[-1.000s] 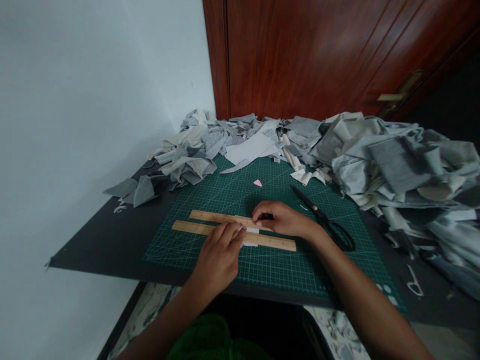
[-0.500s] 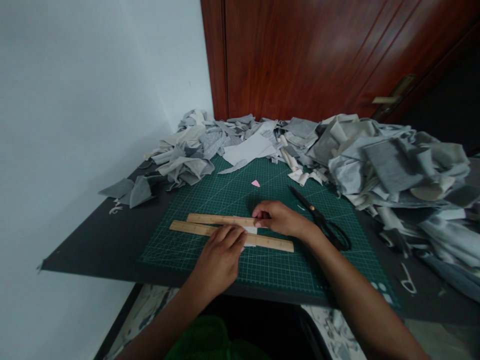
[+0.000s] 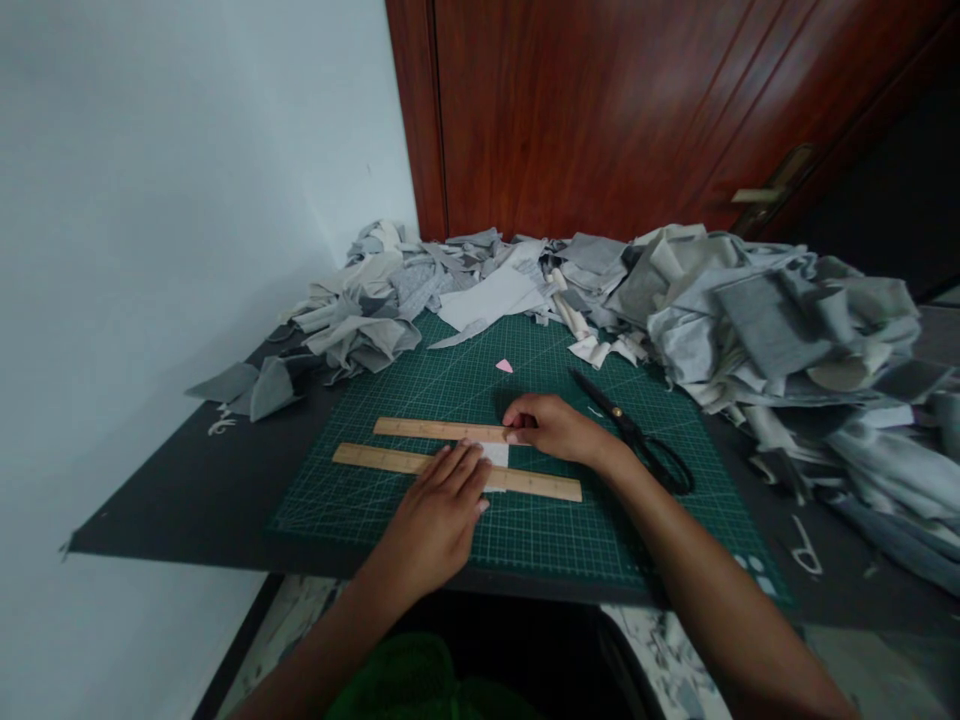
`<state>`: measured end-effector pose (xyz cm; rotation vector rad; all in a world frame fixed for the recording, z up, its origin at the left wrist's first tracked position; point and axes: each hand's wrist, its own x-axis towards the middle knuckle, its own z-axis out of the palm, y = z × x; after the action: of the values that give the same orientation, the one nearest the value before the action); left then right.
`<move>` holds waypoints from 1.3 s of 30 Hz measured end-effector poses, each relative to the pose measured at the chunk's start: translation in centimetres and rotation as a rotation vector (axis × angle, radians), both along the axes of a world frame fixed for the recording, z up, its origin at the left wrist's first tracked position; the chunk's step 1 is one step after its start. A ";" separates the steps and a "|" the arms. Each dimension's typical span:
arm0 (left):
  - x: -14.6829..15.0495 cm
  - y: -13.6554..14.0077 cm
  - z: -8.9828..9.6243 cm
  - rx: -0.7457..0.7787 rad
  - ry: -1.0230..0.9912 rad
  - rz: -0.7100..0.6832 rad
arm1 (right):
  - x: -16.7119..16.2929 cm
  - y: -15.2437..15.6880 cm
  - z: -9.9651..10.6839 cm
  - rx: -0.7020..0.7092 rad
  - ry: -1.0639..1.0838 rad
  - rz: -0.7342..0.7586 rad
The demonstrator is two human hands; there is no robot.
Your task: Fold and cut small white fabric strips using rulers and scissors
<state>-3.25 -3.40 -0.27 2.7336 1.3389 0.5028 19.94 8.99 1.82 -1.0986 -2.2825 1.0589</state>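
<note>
Two wooden rulers lie roughly side by side on a green cutting mat [image 3: 540,550]. Across the nearer ruler [image 3: 544,484] my left hand [image 3: 446,500] lies flat with its fingers stretched out, pressing on it and on a small piece of white cloth [image 3: 495,455] beneath. My right hand [image 3: 551,425] pinches the right end of the farther ruler [image 3: 427,429], its fingers curled over the edge. Part of the white cloth shows between the two rulers; the rest is hidden under them and my left fingers.
Black-handled scissors [image 3: 637,435] lie right of my right hand. A pink chalk piece [image 3: 505,366] sits farther back. Grey and white cloth scraps [image 3: 367,340] line the back, with a big heap [image 3: 780,310] at the right. A white wall [image 3: 187,200] borders the left, a wooden door [image 3: 585,120] the back.
The farther ruler has moved away from the nearer one, held by my right hand, so the gap is wider and more white cloth shows. My left hand stays on the nearer ruler.
</note>
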 end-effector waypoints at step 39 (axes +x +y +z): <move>0.2 0.1 -0.1 0.037 0.030 -0.059 | 0.1 -0.7 0.7 0.163 -0.112 0.085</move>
<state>-3.09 -3.35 -0.33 2.8119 1.2629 0.4894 20.06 8.31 2.54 -1.0274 -2.4740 0.8430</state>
